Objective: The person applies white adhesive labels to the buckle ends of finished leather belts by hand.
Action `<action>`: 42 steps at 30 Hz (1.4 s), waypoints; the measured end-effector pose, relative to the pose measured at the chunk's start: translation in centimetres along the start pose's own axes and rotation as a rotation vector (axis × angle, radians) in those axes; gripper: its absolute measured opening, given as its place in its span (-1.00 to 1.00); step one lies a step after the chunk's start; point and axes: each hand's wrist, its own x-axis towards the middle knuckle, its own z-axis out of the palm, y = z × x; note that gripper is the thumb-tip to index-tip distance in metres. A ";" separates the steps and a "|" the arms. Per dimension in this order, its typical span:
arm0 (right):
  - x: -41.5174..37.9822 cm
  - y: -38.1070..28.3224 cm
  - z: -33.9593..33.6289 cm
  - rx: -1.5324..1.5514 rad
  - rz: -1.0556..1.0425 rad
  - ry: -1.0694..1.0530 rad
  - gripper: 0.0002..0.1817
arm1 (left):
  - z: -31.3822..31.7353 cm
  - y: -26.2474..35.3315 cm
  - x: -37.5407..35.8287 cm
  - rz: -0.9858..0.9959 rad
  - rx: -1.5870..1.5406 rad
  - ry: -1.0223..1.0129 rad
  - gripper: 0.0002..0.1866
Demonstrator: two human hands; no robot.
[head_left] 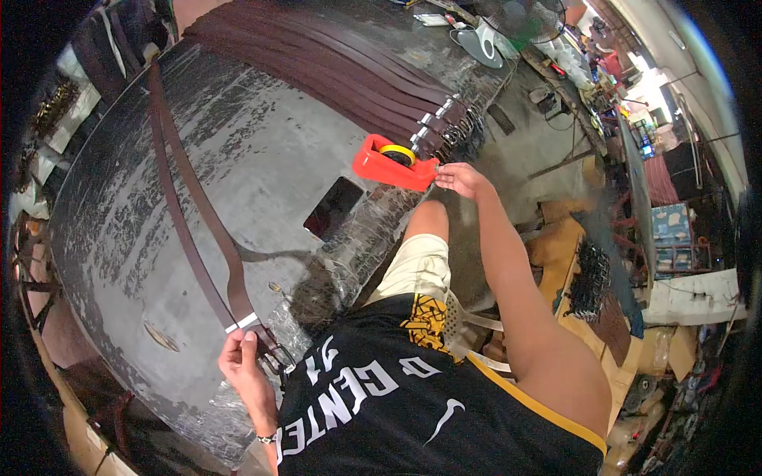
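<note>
The person's left hand (242,357) pinches the near end of a dark brown leather belt (194,206), fingers (248,339) pressed on the strip beside a pale band of tape (243,323) wrapped around it, close to the buckle (274,357). The belt lies long and doubled across the grey bench (262,143), running away toward its far left edge. It looks limp yet tough: it would bend and trail rather than hold shape, and is best gripped near the buckle end, where the weight sits. The right hand (460,178) reaches to the red tape dispenser (393,163), fingertips closed on what seems to be the tape end at its front, though the tape itself is too small to see. The dispenser stands at the bench's near edge, just beside a row of finished belts (333,63) with their buckles overhanging. Between the two hands the bench has open room, apart from a dark rectangular hole (333,208).
</note>
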 end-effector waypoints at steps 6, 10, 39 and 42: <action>0.6 0.4 -0.6 0.094 0.031 -0.021 -0.88 | 0.1 0.0 -0.1 -0.020 -0.035 -0.014 -0.88; 0.8 0.2 -0.9 0.109 0.052 -0.004 -0.88 | -0.5 -1.1 0.2 0.002 -0.016 -0.030 -0.89; -17.0 -2.4 19.0 -0.345 -0.402 0.049 -0.85 | -0.5 -1.3 0.7 -0.035 -0.041 0.010 -0.94; -16.8 -2.2 23.6 -0.351 -0.373 0.047 -0.85 | -0.4 -0.8 0.4 -0.021 -0.010 0.018 -0.94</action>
